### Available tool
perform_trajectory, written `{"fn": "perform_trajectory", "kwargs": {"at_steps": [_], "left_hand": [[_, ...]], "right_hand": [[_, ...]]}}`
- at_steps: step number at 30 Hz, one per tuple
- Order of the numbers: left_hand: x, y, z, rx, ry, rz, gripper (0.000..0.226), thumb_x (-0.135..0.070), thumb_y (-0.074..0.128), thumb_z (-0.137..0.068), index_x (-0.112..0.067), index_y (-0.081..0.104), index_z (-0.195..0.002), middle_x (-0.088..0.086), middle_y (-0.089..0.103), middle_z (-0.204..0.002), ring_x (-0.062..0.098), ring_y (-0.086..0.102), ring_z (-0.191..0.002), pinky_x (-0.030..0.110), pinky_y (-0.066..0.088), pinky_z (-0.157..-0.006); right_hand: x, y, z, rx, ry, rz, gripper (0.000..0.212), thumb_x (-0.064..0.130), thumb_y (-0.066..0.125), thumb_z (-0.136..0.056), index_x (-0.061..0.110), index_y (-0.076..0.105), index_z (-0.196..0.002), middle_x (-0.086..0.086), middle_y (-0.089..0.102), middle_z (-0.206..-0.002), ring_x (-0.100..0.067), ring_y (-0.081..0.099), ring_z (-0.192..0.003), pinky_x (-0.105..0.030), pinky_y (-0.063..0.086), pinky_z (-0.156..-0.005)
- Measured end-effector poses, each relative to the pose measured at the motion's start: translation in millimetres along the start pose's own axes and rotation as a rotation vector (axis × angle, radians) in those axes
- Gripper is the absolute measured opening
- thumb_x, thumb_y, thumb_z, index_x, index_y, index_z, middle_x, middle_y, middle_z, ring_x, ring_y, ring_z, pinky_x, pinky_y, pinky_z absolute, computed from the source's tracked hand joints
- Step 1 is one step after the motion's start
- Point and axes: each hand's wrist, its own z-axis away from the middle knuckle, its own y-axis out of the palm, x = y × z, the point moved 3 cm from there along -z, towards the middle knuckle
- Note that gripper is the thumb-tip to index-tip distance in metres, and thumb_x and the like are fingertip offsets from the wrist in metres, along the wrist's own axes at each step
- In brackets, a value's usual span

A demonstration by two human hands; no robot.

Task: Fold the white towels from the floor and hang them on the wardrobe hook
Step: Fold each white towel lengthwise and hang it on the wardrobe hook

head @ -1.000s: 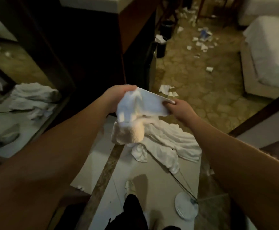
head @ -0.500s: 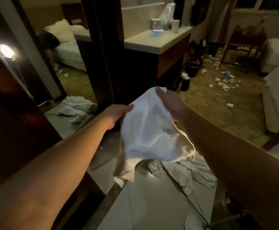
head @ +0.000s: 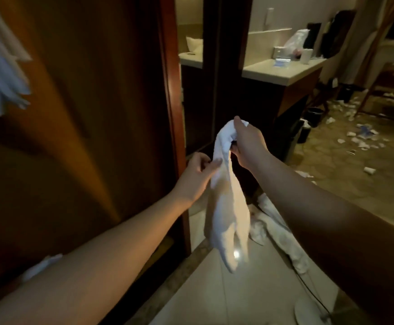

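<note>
The white towel [head: 226,207], spread wide 0.5 s ago, now hangs bunched from the right hand's [head: 247,146] grip; the left hand [head: 196,177] pinches its edge.

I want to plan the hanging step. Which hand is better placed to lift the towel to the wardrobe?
Probably the right hand: it grips the towel at its top, bearing it. The left hand only pinches its side, though nearer the wardrobe. No hook shows.

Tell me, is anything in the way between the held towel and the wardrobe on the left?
Nothing visible blocks it. The right hand grips the white towel at its top, the left hand pinches its edge, and only open air lies toward the wardrobe door. The hook itself is not visible.
</note>
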Motion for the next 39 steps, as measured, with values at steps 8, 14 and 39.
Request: {"fn": "perform_trajectory", "kwargs": {"at_steps": [8, 14, 39], "left_hand": [[17.0, -55.0, 73.9, -0.175, -0.092, -0.367, 0.041, -0.038, 0.06, -0.095, -0.026, 0.051, -0.134, -0.003, 0.064, -0.124, 0.016, 0.063, -0.107, 0.035, 0.054, -0.087], [45.0, -139.1, 129.3, -0.28, -0.347, -0.532, 0.026, -0.032, 0.057, -0.096, -0.022, 0.063, -0.12, -0.005, 0.064, -0.097, 0.015, 0.064, -0.083, 0.035, 0.056, -0.07], [-29.3, -333.7, 351.1, -0.802, 0.013, 0.54, 0.021, -0.027, 0.054, -0.103, -0.013, 0.065, -0.113, 0.004, 0.078, -0.098, 0.019, 0.075, -0.09, 0.034, 0.061, -0.068]], "right_hand": [[15.9, 80.0, 90.2, 0.163, -0.109, 0.015, 0.041, 0.028, 0.053, -0.105, -0.004, 0.054, -0.131, -0.006, 0.062, -0.084, -0.014, 0.065, -0.063, -0.021, 0.053, -0.053], [44.7, 87.9, 114.8, 0.167, -0.143, -0.077, 0.025, 0.029, 0.055, -0.103, 0.013, 0.062, -0.121, -0.006, 0.058, -0.085, -0.016, 0.061, -0.069, -0.026, 0.055, -0.061], [21.6, 92.9, 209.7, 0.48, -0.121, 0.145, 0.016, 0.016, 0.061, -0.097, 0.025, 0.072, -0.105, 0.001, 0.072, -0.103, -0.017, 0.068, -0.1, -0.029, 0.052, -0.074]]}}
